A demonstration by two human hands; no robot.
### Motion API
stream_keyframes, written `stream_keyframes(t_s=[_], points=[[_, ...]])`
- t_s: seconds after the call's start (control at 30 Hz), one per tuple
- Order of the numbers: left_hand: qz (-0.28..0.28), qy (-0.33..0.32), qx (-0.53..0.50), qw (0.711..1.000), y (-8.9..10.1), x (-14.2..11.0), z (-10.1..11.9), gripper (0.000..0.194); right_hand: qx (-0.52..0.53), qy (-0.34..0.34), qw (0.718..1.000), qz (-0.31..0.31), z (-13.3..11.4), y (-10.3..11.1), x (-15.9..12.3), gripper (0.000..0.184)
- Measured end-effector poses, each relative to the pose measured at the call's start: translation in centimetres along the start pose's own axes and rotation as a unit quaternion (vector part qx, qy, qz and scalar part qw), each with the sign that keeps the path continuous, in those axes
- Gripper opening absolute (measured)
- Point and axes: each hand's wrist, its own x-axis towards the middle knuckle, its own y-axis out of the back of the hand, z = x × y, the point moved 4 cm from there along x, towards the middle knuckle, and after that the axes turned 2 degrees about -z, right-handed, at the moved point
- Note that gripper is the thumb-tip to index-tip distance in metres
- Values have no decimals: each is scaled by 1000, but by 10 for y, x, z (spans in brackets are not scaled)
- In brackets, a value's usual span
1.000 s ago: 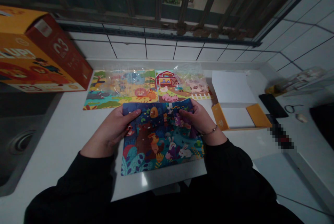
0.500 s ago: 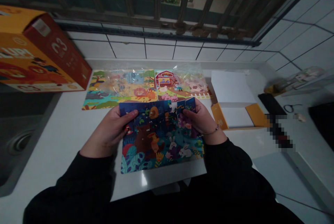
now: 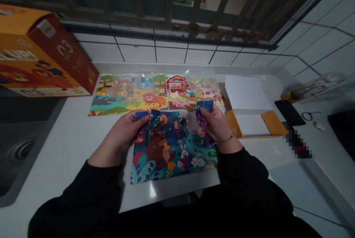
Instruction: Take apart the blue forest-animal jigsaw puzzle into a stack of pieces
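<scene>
The forest jigsaw (image 3: 166, 153) is at the near side of the table (image 3: 69, 138), mostly joined, with a gap towards its far right corner. The left hand's (image 3: 124, 130) fingers are clamped on its far left corner; the right hand's (image 3: 216, 123) fingers pinch a small section (image 3: 208, 104) right of that gap. The step in hand seems to be handling this section; a next move would call for a light, level grip to spare the joins
</scene>
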Motion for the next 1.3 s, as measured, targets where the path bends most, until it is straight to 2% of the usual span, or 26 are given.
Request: stream_keyframes(t_s=[0.1, 0.3, 0.43, 0.57, 0.67, 0.73, 0.9, 1.03, 1.17, 1.3], points=[[-3, -3, 12, 1000, 1, 0, 0, 47, 34, -2, 999, -7, -1, -3, 1, 62], [16, -8, 57, 998, 4, 0, 0, 58, 75, -4, 996, -47, 3, -6, 3, 48], [44, -16, 171, 984, 9, 3, 0, 66, 48, -17, 997, -64, 8, -4, 4, 43], [61, -26, 266, 962, 8, 0, 1, 60, 36, -36, 996, -72, 8, -6, 1, 46], [55, -34, 227, 972, 2, -4, 4, 53, 14, -42, 995, -89, 7, -8, -1, 45], [49, -34, 182, 981, -2, -7, 5, 53, -44, -36, 993, -107, 8, -9, 0, 41], [29, -40, 104, 993, -9, -11, 8, 54, -220, 6, 964, -152, 12, -12, 4, 38], [21, -46, 69, 996, -12, -12, 8, 53, -271, 26, 947, -169, 9, -14, 4, 27], [15, -48, 66, 997, -11, -8, 4, 55, -217, 39, 967, -131, 2, -13, 3, 25], [21, -30, 106, 994, -8, -1, -2, 56, -56, -17, 993, -105, 5, -13, 0, 38]])
